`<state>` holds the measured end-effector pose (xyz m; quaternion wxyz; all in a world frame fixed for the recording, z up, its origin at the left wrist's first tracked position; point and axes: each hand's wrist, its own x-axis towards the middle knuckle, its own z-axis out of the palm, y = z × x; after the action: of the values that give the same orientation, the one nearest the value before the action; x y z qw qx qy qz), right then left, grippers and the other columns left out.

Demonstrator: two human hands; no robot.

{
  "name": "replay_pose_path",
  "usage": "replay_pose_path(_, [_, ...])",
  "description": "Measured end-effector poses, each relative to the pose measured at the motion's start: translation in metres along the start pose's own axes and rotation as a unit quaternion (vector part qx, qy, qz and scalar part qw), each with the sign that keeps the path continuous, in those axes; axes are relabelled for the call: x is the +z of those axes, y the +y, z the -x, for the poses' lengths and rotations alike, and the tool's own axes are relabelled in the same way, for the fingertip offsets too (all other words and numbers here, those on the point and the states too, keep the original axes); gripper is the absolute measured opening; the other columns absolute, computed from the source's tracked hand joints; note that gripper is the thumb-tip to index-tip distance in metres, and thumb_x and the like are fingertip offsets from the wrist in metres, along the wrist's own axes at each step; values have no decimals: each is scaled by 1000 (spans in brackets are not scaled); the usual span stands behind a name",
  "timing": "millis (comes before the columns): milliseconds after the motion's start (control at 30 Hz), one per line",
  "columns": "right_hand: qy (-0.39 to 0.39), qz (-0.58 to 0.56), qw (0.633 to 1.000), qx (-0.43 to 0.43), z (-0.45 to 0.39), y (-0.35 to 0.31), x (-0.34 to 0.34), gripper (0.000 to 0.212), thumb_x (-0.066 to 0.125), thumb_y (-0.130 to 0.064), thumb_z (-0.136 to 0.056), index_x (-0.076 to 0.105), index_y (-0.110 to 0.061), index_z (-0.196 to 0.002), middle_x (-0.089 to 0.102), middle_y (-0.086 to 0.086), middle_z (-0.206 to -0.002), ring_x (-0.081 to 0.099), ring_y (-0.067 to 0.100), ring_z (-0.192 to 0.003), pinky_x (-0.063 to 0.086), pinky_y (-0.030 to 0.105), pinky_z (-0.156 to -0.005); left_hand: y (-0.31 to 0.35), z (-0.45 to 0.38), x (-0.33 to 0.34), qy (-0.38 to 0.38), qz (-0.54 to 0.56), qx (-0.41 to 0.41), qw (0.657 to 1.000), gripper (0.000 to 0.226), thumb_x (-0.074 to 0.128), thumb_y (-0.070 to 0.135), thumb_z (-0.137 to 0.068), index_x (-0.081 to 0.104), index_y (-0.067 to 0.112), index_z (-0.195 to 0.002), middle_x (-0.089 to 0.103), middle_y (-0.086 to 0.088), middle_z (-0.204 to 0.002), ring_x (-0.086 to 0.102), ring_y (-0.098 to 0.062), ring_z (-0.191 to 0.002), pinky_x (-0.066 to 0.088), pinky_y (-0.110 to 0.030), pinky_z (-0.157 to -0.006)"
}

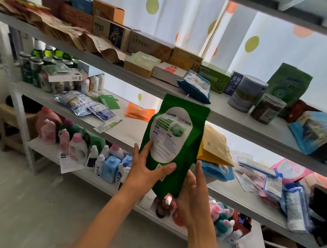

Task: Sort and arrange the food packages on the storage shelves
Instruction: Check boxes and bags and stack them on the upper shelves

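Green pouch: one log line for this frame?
item: green pouch | state: upright, off shelf | left hand: holding lower front | right hand: holding bottom edge | matching pouch: upper shelf, right

Bright backlight, soft blurred edges

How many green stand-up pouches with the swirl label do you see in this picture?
2. One green pouch is held upright in front of the shelves by the left hand and right hand. A matching pouch stands on the upper shelf, right side. Others may be hidden.
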<state>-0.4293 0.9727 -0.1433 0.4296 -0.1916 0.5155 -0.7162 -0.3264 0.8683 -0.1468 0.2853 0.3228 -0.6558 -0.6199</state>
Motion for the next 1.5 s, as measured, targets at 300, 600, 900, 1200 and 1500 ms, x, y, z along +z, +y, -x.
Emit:
replay_pose_path(300, [2, 198, 978, -60, -9, 1, 7, 24, 54, -15, -103, 75, -23, -112, 73, 1, -112, 69, 24, -108, 61, 37, -84, 1, 5, -12, -90, 263, -15, 961, 63, 74, 49, -76, 57, 27, -133, 68, -5, -124, 65, -29, -116, 54, -45, -95])
replay_pose_path(600, [63, 269, 950, -145, -5, -8, 4, 28, 75, -4, -87, 77, -30, -98, 72, -7, -100, 68, 20, -101, 62, 46, -82, 6, 9, -16, -73, 369, -69, 924, 50, 44, 48, -93, 59, 17, -129, 70, -14, -120, 68, -36, -109, 53, -59, -90])
replay_pose_path(900, [146, 102, 979, -97, 8, -17, -13, 65, 74, -41, -75, 54, -16, -131, 70, 7, -119, 72, 22, -103, 62, 29, -76, -2, 7, -5, -92, 400, -40, 911, 44, 40, 36, -88, 80, 18, -94, 77, -8, -96, 74, -23, -82, 59, -34, -54])
replay_pose_path(1200, [160, -11, 983, -92, 18, -16, -43, 47, 75, -17, -77, 62, -6, -122, 76, 13, -110, 73, 32, -101, 63, 41, -82, -12, 1, 13, -49, 205, -49, 976, 39, 35, 27, -106, 66, 4, -100, 70, -19, -82, 63, -30, -64, 51, -34, -48])
replay_pose_path(1500, [243, -2, 961, -136, 19, -24, -57, 36, 77, -10, -84, 66, -8, -118, 78, 8, -104, 76, 20, -90, 60, 26, -66, 4, -9, 34, -58, 162, -66, 983, 42, 53, 58, -93, 65, 26, -117, 73, -1, -111, 69, -19, -103, 55, -41, -92])
